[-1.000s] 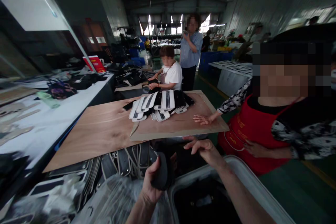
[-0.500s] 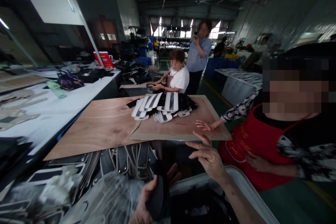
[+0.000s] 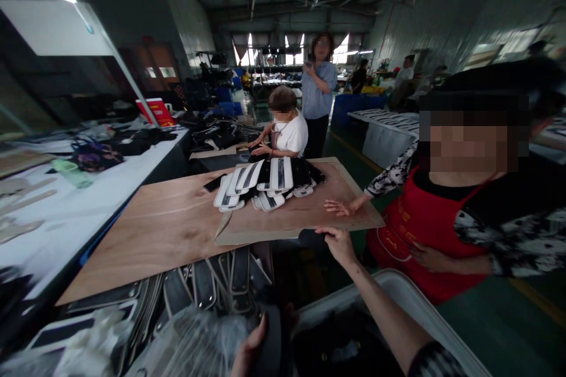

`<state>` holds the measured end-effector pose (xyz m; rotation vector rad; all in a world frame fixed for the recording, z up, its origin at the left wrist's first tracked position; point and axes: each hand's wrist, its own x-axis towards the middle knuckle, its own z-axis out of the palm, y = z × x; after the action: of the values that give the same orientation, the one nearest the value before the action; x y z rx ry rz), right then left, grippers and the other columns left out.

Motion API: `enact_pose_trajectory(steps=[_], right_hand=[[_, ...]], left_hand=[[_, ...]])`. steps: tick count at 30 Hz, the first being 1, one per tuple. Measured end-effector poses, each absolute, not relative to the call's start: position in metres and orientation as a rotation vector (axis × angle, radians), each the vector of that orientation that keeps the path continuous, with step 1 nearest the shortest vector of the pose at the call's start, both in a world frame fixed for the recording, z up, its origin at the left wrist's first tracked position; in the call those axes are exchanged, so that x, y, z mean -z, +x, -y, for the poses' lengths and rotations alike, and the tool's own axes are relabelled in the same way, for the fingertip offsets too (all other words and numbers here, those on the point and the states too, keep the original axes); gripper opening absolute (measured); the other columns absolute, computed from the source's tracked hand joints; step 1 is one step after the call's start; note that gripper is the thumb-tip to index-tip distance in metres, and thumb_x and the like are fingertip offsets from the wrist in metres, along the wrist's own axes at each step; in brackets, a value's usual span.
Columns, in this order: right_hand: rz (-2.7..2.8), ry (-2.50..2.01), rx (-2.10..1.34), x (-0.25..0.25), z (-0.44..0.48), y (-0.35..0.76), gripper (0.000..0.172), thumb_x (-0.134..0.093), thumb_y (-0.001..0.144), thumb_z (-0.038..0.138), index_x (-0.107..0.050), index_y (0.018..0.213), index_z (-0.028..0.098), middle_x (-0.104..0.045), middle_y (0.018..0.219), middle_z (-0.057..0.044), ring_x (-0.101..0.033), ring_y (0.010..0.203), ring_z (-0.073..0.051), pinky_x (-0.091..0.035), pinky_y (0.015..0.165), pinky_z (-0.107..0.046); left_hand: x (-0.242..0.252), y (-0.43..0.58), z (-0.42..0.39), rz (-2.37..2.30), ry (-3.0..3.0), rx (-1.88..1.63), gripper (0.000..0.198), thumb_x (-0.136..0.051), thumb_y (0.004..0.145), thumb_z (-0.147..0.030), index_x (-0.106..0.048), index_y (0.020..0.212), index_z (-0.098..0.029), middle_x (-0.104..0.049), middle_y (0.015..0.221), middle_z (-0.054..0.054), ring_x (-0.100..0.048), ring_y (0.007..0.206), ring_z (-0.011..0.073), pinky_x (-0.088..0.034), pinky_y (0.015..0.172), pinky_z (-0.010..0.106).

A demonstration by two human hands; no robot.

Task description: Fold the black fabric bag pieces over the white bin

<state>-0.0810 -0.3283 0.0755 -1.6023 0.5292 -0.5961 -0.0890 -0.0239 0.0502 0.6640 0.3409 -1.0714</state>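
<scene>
My left hand, low in the view, is closed on a dark flat piece with a rounded edge; the far fingers are mostly hidden behind it. Stretched forward at the near edge of the wooden board, my right hand pinches another small dark piece between thumb and fingers. Beneath my right arm is a pale bin holding black pieces. Farther up on the board lies a pile of white-edged pieces with dark stripes.
A co-worker in a red apron stands at the right, one hand resting on the board. Grey strap-like pieces and clear plastic bags lie at the near left. Two people are beyond the board. A white table runs along the left.
My right hand has gone from spread fingers to pinching a dark piece, held a little farther forward. My left hand has shifted slightly right and lower. The camera view has turned slightly right.
</scene>
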Motion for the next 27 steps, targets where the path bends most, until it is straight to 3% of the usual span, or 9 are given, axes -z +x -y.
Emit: enact_pose_trajectory(steps=[3,6,13,18,24,27], right_hand=[[-0.629,-1.417,0.451,-0.081,0.314,-0.095,0.028,-0.066,0.059,0.024,-0.073,0.086,0.017,-0.075,0.087,-0.005,-0.068,0.087,-0.026,-0.049,0.094,-0.046],[-0.629,-1.240,0.267,-0.092,0.296,-0.116,0.040,-0.074,0.064,0.032,-0.070,0.101,0.017,-0.074,0.096,-0.007,-0.070,0.086,-0.026,-0.054,0.083,-0.041],[-0.720,-0.779,0.083,-0.113,0.232,-0.160,0.039,-0.086,0.057,0.023,-0.071,0.093,0.023,-0.075,0.093,-0.003,-0.069,0.083,-0.021,-0.055,0.072,-0.029],[-0.651,-0.876,0.021,-0.112,0.189,-0.171,0.043,-0.084,0.062,0.030,-0.068,0.100,0.019,-0.074,0.097,-0.005,-0.069,0.089,-0.026,-0.055,0.079,-0.035],[-0.699,-1.161,0.153,-0.088,0.185,-0.175,0.047,-0.083,0.057,0.044,-0.070,0.093,0.018,-0.074,0.092,-0.008,-0.069,0.091,-0.031,-0.054,0.083,-0.039],[-0.715,-1.424,0.283,-0.077,0.192,-0.177,0.040,-0.080,0.060,0.048,-0.073,0.090,0.022,-0.074,0.087,-0.007,-0.069,0.090,-0.032,-0.056,0.081,-0.040]], left_hand=[[-0.049,-0.086,0.025,-0.443,0.665,0.996,0.047,-0.066,0.089,-0.032,-0.055,0.126,-0.005,-0.066,0.110,0.016,-0.064,0.103,0.0281,-0.050,0.098,0.038],[-0.046,-0.077,0.028,-0.468,0.668,0.932,0.045,-0.068,0.089,-0.030,-0.055,0.125,-0.006,-0.065,0.113,0.015,-0.066,0.095,0.0255,-0.053,0.092,0.036],[-0.050,-0.073,0.044,-0.395,0.767,0.811,0.045,-0.071,0.086,-0.028,-0.055,0.124,-0.011,-0.064,0.115,0.014,-0.065,0.099,0.0245,-0.053,0.089,0.032],[-0.056,-0.082,0.055,-0.312,0.838,0.779,0.044,-0.075,0.083,-0.032,-0.059,0.118,-0.011,-0.065,0.111,0.015,-0.064,0.101,0.0284,-0.054,0.085,0.031],[-0.061,-0.087,0.062,-0.221,0.844,0.807,0.041,-0.079,0.077,-0.033,-0.064,0.108,-0.011,-0.066,0.105,0.014,-0.061,0.107,0.0321,-0.051,0.091,0.035],[-0.068,-0.085,0.067,-0.244,0.778,0.977,0.038,-0.079,0.078,-0.033,-0.063,0.111,-0.019,-0.063,0.115,0.011,-0.058,0.112,0.0302,-0.051,0.094,0.039]])
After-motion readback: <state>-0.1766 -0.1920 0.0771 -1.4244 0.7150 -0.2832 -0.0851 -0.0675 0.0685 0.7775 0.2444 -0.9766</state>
